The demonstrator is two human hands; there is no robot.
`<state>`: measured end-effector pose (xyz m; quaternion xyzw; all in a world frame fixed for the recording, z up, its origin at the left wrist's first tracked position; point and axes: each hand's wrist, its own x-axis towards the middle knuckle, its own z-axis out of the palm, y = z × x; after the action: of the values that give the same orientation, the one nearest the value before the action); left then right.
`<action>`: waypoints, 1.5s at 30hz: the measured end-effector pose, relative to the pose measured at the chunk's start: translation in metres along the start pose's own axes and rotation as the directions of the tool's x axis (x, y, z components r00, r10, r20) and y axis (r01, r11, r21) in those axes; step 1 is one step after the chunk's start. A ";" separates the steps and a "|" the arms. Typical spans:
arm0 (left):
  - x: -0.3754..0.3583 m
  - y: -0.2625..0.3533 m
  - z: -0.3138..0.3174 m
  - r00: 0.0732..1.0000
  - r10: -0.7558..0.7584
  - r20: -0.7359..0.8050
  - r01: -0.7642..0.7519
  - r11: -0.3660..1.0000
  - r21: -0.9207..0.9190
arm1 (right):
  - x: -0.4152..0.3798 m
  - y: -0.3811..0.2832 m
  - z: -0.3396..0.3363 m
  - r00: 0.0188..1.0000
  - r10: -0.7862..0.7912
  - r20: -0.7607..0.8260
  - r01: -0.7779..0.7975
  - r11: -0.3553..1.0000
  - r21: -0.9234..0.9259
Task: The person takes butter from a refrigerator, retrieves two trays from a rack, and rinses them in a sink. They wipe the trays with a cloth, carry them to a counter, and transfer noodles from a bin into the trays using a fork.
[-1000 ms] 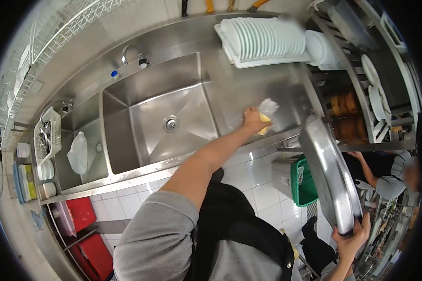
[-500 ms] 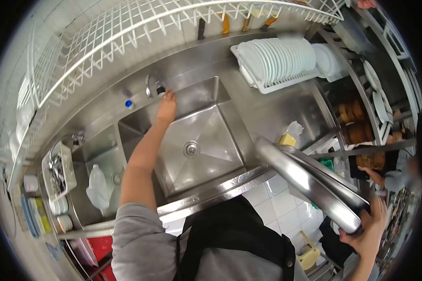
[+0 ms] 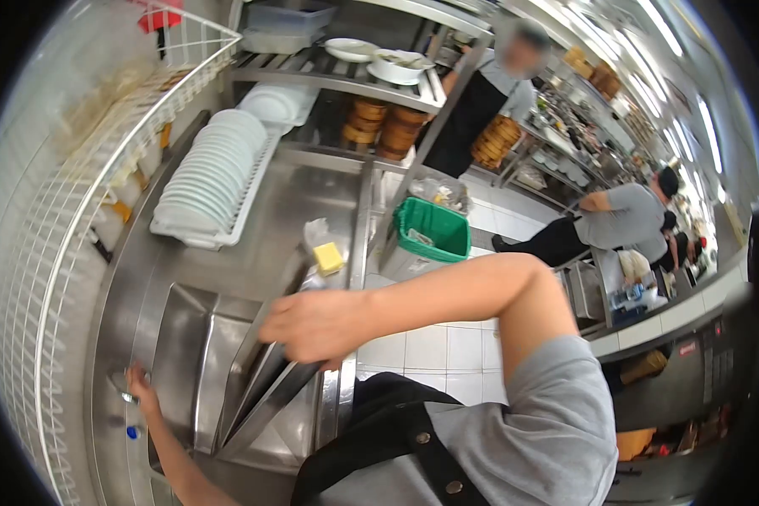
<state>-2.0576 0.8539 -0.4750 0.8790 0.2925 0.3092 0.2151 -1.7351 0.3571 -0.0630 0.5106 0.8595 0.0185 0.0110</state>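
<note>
My right hand (image 3: 312, 325) grips the upper edge of the metal pans (image 3: 266, 396), which stand tilted over the steel sink (image 3: 207, 371). At the far left my left hand (image 3: 141, 388) is at the faucet (image 3: 126, 390) on the sink's back ledge, its fingers curled; what they press on is too small to make out. A blue cap (image 3: 132, 433) sits on the ledge nearby. Beyond the pans lies a yellow sponge (image 3: 328, 258) on the counter.
White plates (image 3: 215, 169) stand in a rack on the counter. A green-lined bin (image 3: 434, 229) is beyond the counter's edge. One person (image 3: 472, 110) carries bamboo steamers (image 3: 496, 142); another person (image 3: 624, 215) is farther right. A wire shelf (image 3: 67, 228) hangs at left.
The view has turned to the right. My right hand has brought the pans from beside the counter to over the sink. My left hand remains by the faucet.
</note>
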 end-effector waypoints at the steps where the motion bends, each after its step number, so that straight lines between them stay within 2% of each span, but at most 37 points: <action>1: -0.010 -0.001 -0.002 0.993 -0.040 -0.111 0.035 0.998 -0.047 | 0.014 0.003 0.013 0.999 -0.028 0.032 0.028 1.000 -0.008; 3: -0.031 0.018 -0.013 0.959 0.156 -0.237 -0.117 0.978 0.170 | 0.039 0.012 0.051 0.973 -0.181 -0.144 0.170 0.982 -0.086; 4: -0.052 0.001 -0.005 0.932 -0.064 -0.357 0.010 0.988 -0.152 | 0.051 0.012 0.058 0.976 -0.195 -0.099 0.186 0.979 -0.087; 5: -0.075 -0.017 0.003 0.868 -0.305 -0.393 0.097 0.879 -0.467 | 0.061 0.012 0.064 0.976 -0.210 -0.056 0.205 0.975 -0.088; 7: -0.126 0.002 -0.014 0.858 -0.437 -0.268 0.411 0.899 -0.152 | 0.081 0.016 0.090 0.971 -0.235 -0.042 0.231 0.969 -0.088; 8: -0.153 0.002 -0.034 0.630 -0.716 0.300 0.767 0.635 -0.093 | 0.091 0.019 0.105 0.965 -0.257 -0.044 0.252 0.964 -0.087; 9: -0.188 0.018 -0.040 0.419 -0.763 0.491 0.895 0.439 -0.082 | 0.101 0.020 0.120 0.956 -0.288 -0.058 0.279 0.951 -0.131; 10: -0.222 0.047 -0.040 0.284 -0.717 0.637 0.959 0.207 -0.195 | 0.107 0.021 0.129 0.945 -0.321 -0.059 0.310 0.939 -0.149; 11: -0.251 0.077 -0.038 0.231 -0.633 0.739 0.950 -0.015 -0.311 | 0.115 0.022 0.137 0.931 -0.360 -0.061 0.346 0.923 -0.170; 12: -0.275 0.105 -0.035 0.228 -0.565 0.793 0.897 -0.195 -0.397 | 0.124 0.021 0.145 0.914 -0.400 -0.065 0.382 0.904 -0.192; 14: -0.306 0.138 -0.028 0.318 -0.547 0.774 0.718 -0.394 -0.574 | 0.138 0.020 0.166 0.854 -0.516 -0.073 0.481 0.834 -0.271; 15: -0.312 0.145 -0.029 0.363 -0.570 0.737 0.637 -0.425 -0.643 | 0.144 0.019 0.179 0.816 -0.571 -0.086 0.527 0.797 -0.295; 17: -0.316 0.149 -0.033 0.404 -0.616 0.676 0.541 -0.435 -0.719 | 0.148 0.018 0.205 0.774 -0.627 -0.091 0.571 0.752 -0.329; 20: -0.325 0.132 -0.038 0.335 -0.646 0.686 0.587 -0.426 -0.688 | 0.149 0.029 0.234 0.796 -0.587 -0.151 0.550 0.804 -0.227; 21: -0.334 0.135 -0.038 0.534 -0.712 0.455 0.710 0.086 -0.699 | 0.149 0.034 0.245 0.791 -0.582 -0.190 0.533 0.807 -0.255; 22: -0.345 0.150 -0.042 0.764 -0.595 0.251 0.623 0.578 -0.527 | 0.149 0.036 0.256 0.822 -0.544 -0.170 0.491 0.827 -0.273; 23: -0.346 0.167 -0.048 0.866 -0.456 0.203 0.499 0.782 -0.373 | 0.149 0.036 0.271 0.851 -0.493 -0.180 0.446 0.860 -0.247; 24: -0.336 0.201 -0.057 0.942 -0.303 0.148 0.328 0.924 -0.196 | 0.149 0.032 0.287 0.874 -0.447 -0.192 0.405 0.887 -0.221; 25: -0.307 0.255 -0.076 0.941 -0.294 0.165 0.319 0.935 -0.152 | 0.148 0.025 0.309 0.888 -0.410 -0.206 0.366 0.904 -0.219; 26: -0.291 0.278 -0.086 0.939 -0.297 0.172 0.316 0.944 -0.096 | 0.154 0.016 0.332 0.894 -0.385 -0.230 0.339 0.915 -0.218; 27: -0.287 0.259 -0.075 0.757 -0.630 0.175 0.653 0.742 -0.154 | 0.160 0.012 0.343 0.893 -0.367 -0.260 0.317 0.923 -0.217; 28: -0.285 0.234 -0.054 0.454 -0.870 0.193 0.886 0.418 -0.201 | 0.161 0.008 0.344 0.902 -0.350 -0.252 0.301 0.930 -0.212; 29: -0.288 0.210 -0.039 0.076 -0.971 0.225 0.971 0.021 -0.238 | 0.158 -0.001 0.345 0.909 -0.337 -0.245 0.292 0.934 -0.204; 31: -0.298 0.178 -0.029 -0.001 -0.987 0.162 0.987 -0.027 -0.158 | 0.155 -0.009 0.348 0.922 -0.304 -0.239 0.269 0.948 -0.171; 33: -0.313 0.154 -0.023 -0.082 -0.992 0.092 0.992 -0.090 -0.091 | 0.161 -0.012 0.360 0.931 -0.354 -0.091 0.344 0.933 -0.108; 34: -0.321 0.143 -0.020 -0.086 -0.996 0.037 0.989 -0.089 -0.115 | 0.163 -0.014 0.363 0.926 -0.376 -0.014 0.375 0.924 -0.073; 35: -0.328 0.137 -0.016 -0.089 -0.996 -0.014 0.987 -0.086 -0.134 | 0.158 -0.010 0.327 0.885 -0.466 0.003 0.466 0.884 0.031; 38: -0.340 0.141 0.001 -0.098 -0.992 -0.084 0.974 -0.078 -0.213 | 0.220 -0.022 0.349 0.910 -0.407 0.072 0.364 0.871 0.329; 39: -0.337 0.149 0.011 -0.102 -0.990 -0.095 0.966 -0.075 -0.249 | 0.254 -0.030 0.369 0.967 -0.248 -0.060 0.239 0.799 0.551; 40: -0.334 0.153 0.014 -0.111 -0.987 -0.120 0.955 -0.072 -0.287 | 0.288 -0.038 0.390 0.979 -0.078 -0.189 0.195 0.631 0.751; 42: -0.331 0.164 0.001 -0.156 -0.966 -0.205 0.922 -0.068 -0.381 | 0.419 -0.056 0.490 0.981 0.187 0.046 -0.144 0.553 0.820; 43: -0.330 0.170 -0.014 0.076 -0.997 -0.018 0.917 0.077 -0.391 | 0.434 -0.067 0.456 0.952 0.295 0.086 -0.241 0.545 0.803; 44: -0.280 0.240 -0.023 -0.092 -0.994 -0.056 0.850 -0.049 -0.524 | 0.436 -0.069 0.438 0.938 0.335 0.087 -0.266 0.537 0.801; 45: -0.284 0.227 -0.021 -0.016 -0.999 0.049 0.814 -0.041 -0.579 | 0.440 -0.074 0.420 0.931 0.355 0.084 -0.273 0.528 0.804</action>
<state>-2.1659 0.5074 -0.4516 0.2709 0.7668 0.3014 0.4978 -1.9943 0.7166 -0.4856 0.6044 0.6672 -0.3470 -0.2629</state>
